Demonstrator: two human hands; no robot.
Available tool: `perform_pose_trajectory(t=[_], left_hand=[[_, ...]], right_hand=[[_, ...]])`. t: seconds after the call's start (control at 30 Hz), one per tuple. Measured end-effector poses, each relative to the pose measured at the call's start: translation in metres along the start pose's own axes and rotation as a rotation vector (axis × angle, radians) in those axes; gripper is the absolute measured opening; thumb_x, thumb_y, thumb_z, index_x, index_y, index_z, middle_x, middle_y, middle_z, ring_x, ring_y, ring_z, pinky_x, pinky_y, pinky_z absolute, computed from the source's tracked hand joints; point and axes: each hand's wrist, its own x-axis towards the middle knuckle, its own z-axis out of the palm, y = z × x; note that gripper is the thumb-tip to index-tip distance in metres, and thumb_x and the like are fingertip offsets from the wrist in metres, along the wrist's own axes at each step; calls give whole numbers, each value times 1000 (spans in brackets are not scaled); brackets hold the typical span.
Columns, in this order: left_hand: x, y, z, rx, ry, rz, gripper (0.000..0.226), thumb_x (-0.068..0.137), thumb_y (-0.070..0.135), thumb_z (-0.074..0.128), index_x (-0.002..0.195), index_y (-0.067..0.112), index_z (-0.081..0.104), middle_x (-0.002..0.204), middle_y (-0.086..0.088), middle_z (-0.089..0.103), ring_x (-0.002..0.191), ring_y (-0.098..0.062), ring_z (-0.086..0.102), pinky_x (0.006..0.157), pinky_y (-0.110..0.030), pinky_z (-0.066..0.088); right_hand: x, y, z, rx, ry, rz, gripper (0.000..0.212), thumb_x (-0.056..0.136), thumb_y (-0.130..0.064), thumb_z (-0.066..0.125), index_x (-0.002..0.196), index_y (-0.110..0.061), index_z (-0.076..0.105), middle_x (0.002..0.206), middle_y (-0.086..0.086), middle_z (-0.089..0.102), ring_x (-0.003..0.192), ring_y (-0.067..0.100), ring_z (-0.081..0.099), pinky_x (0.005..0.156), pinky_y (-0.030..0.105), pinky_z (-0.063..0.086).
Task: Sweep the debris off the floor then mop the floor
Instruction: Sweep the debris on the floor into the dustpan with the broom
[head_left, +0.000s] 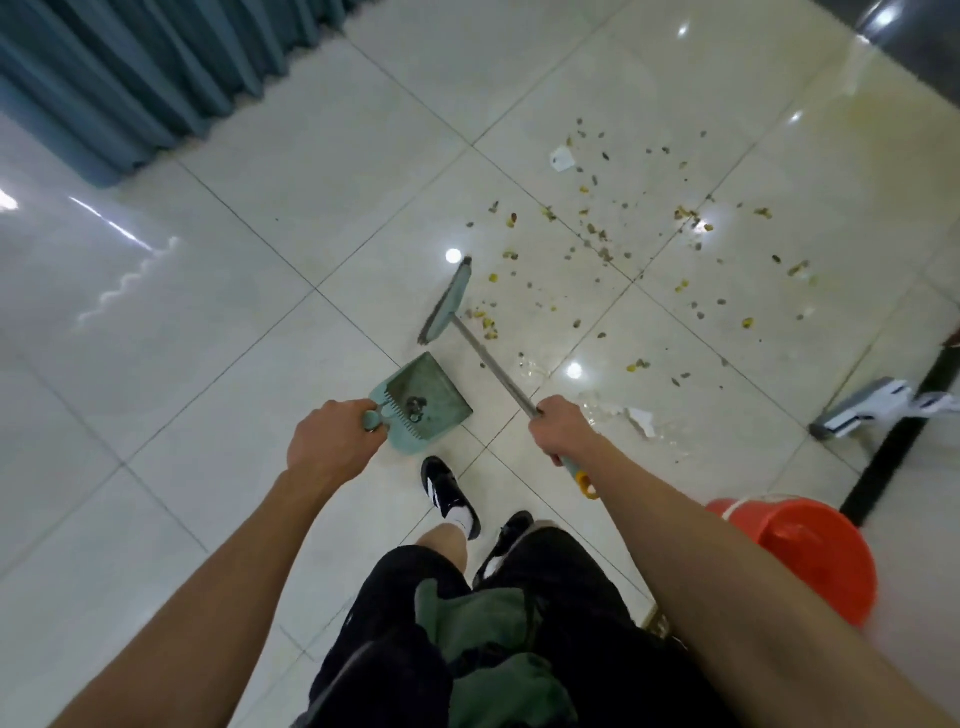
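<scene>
While debris lies scattered over the tiled floor, a broom is gripped by its shaft in the right hand, its head set down at the near edge of the mess. A dustpan is held by its handle in the curled left hand, just beside the broom. A mop and a red bucket are seen to the right.

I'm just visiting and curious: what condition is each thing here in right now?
Broom: head on floor, right hand grips its handle.
Dustpan: nearly empty, left hand holds it.
Debris: scattered, unswept.
Mop: lying unused.
Orange bucket: standing upright.
</scene>
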Motion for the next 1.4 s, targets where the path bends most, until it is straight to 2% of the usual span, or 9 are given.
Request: perform_pose_trajectory(t=[0.1,0.33,0.57,0.67,0.8,0.9,1.0,1.1,1.4], left_hand=[[9,-12,-3,23,-13,-25,20,94,39,51,97,29,67,75,3,61,67,-22,62,61,-31,52],[29,-19,-7,52,-43,-65,20,94,38,50,104,32,67,82,-1,65,73,-26,63,65,-32,52],[46,13,-11,68,-28,-93,18,92,39,53,100,32,67,80,-2,62,73,-28,62,62,-32,49],[52,41,-10,86,-31,-78,18,92,41,53,99,31,67,80,-2,63,72,-28,63,63,-33,54],[63,86,-9,117,-33,-31,18,93,42,53,99,32,66,78,0,61,70,-25,63,60,-33,54],[74,119,-10,149,-19,22,23,94,43,56,110,33,68,83,0,64,74,-26,64,64,-34,56],[84,148,-12,186,-22,53,27,93,44,58,116,34,68,87,-1,66,77,-26,65,66,-35,58],[91,172,-14,216,-38,77,22,91,41,59,109,32,69,87,-2,66,77,-27,64,67,-36,57],[94,199,-23,224,-31,89,12,93,42,57,93,32,63,80,-1,62,72,-25,62,59,-31,49]], right_hand=[[10,-17,10,-152,-16,-81,13,95,-9,42,99,-4,54,80,12,57,47,23,54,35,24,41],[49,-31,13,-370,-20,-180,30,98,-14,43,125,-14,57,92,1,57,74,19,57,62,31,47],[72,-11,-21,-567,11,-135,36,94,-6,46,127,-13,58,86,1,57,78,23,62,65,35,51],[74,17,-44,-574,18,-108,36,93,-6,46,126,-12,58,80,0,53,75,23,60,63,34,50],[69,61,-78,-594,25,-73,36,95,-7,44,127,-13,58,89,4,61,80,24,64,62,34,52],[67,91,-99,-572,32,-48,33,95,-7,44,124,-11,60,88,4,62,76,22,61,64,33,50],[64,116,-119,-556,40,-17,30,96,-8,44,121,-10,61,95,6,64,86,24,63,67,33,46],[60,138,-134,-516,58,8,30,96,-9,44,121,-9,60,98,7,62,92,27,65,69,34,48],[47,165,-150,-370,106,20,33,90,-13,48,121,-12,58,91,1,55,76,23,55,63,31,43]])
